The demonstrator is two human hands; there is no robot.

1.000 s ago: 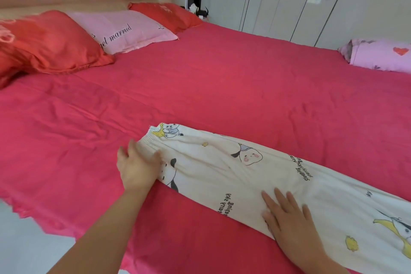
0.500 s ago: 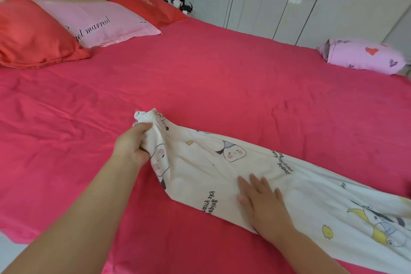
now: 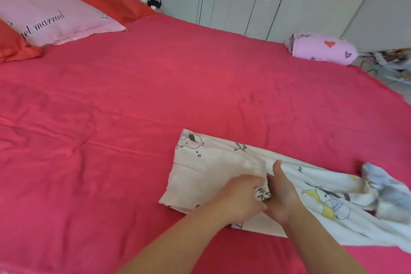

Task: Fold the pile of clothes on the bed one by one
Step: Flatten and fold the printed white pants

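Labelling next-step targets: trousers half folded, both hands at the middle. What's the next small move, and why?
Probably the left hand lays down the bunched edge it grips and smooths it flat. One end of the trousers is doubled over and lies flat on the bed, but the cloth by the right hand is crumpled, and the leg end lies unfolded.
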